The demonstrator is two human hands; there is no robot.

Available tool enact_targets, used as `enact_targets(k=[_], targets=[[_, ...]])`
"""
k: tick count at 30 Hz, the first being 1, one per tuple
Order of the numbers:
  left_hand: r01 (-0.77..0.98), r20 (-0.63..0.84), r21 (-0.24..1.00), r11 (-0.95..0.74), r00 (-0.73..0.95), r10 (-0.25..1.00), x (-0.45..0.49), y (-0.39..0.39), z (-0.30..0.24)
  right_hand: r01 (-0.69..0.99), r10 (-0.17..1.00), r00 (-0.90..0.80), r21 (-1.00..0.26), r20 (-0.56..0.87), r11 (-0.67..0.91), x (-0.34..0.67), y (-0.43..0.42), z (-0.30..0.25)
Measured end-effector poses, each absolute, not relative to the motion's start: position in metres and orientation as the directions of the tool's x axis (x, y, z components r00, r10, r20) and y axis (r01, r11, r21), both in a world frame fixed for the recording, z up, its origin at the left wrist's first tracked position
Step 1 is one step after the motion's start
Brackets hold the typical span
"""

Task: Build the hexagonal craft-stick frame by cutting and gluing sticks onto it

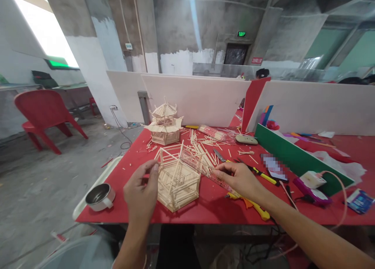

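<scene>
A six-sided frame of thin wooden sticks [178, 196], with railed sides and slanting sticks meeting above its floor, stands on the red table in front of me. At its left upper corner, my left hand [142, 187] has thumb and forefinger closed on the frame's edge. A clear plastic ruler [195, 162] slopes across the frame's right side. My right hand [234, 177] pinches this ruler between thumb and fingers, just right of the frame. Behind stands a stick-built pagoda [165, 124] with tiered roofs. Loose sticks [205, 154] lie scattered between the two models.
To the left are a metal cup [100, 196] and a red chair [48, 113]. Scissors [219, 155], a yellow-handled cutter [265, 176], a yellow glue gun [258, 209], a phone [274, 166] and a purple power strip [312, 191] lie on the right. A green board [301, 159] borders them.
</scene>
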State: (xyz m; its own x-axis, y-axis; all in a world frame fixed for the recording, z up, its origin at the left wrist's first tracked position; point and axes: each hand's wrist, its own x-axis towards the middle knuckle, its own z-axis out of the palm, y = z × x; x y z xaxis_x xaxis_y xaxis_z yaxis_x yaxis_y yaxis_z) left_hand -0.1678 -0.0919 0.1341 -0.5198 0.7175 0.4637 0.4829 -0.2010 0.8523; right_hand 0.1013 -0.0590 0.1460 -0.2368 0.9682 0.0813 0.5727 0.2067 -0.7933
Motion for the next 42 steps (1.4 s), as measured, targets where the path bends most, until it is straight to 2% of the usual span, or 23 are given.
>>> enact_targets(k=[7, 15, 33, 42], targets=[[0.656, 0.525, 0.702, -0.278, -0.212, 0.824, -0.178, -0.063, 0.159, 0.636, 0.974, -0.200, -0.742, 0.109, 0.214, 0.095, -0.068, 0.139], [0.735, 0.485, 0.587, -0.339, 0.016, 0.874, -0.172, -0.041, 0.153, 0.656, 0.971, -0.196, -0.717, 0.138, 0.234, 0.097, -0.068, 0.143], [0.809, 0.493, 0.455, -0.372, 0.119, 0.862, -0.171, -0.029, 0.154, 0.670, 0.969, -0.201, -0.701, 0.146, 0.244, 0.095, -0.069, 0.142], [0.801, 0.480, 0.463, -0.380, 0.134, 0.867, -0.171, -0.027, 0.151, 0.662, 0.960, -0.218, -0.697, 0.176, 0.278, 0.096, -0.067, 0.135]])
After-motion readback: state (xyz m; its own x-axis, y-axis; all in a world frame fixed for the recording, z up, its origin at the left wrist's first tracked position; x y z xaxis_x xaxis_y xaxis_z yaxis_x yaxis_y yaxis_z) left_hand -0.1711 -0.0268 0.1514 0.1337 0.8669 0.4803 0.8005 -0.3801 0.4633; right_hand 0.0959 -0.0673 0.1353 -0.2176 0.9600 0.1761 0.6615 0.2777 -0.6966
